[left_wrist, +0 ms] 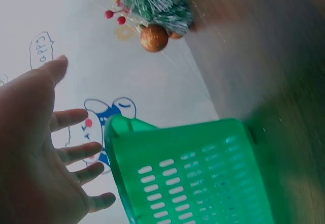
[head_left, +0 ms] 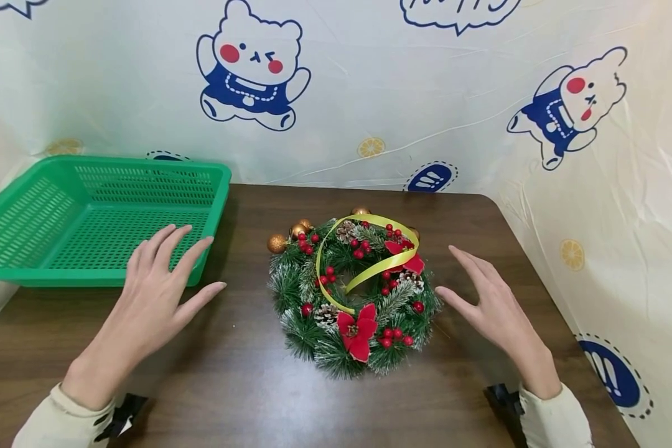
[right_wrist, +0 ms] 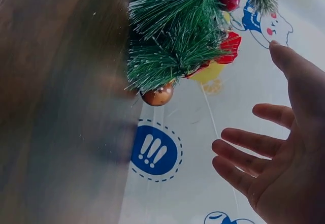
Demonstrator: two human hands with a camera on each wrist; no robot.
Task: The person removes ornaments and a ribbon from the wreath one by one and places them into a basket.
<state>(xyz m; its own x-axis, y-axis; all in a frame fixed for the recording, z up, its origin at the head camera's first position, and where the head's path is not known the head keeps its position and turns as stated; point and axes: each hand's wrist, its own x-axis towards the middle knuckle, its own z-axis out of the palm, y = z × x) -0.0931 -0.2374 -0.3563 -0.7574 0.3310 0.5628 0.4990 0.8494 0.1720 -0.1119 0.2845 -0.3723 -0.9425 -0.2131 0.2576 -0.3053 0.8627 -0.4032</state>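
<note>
A green Christmas wreath [head_left: 308,336] lies on the table, trimmed with red berries, pinecones, red flowers and gold balls. A loose yellow ribbon [head_left: 378,266] curls up over its middle. To its left, my left hand [head_left: 159,292] hovers with fingers spread, near the front right corner of the green basket [head_left: 117,277]. My right hand [head_left: 490,298] is held just right of the wreath, thumb and fingers apart and pointing toward it. Neither hand holds anything. In the right wrist view, a gold ball [right_wrist: 157,94] hangs at the wreath's edge.
The plastic basket with slotted walls stands at the table's back left. A brown wooden table [head_left: 246,398] carries everything. Behind and to the right rises a white sheet [head_left: 347,81] printed with cartoon bears and orange slices.
</note>
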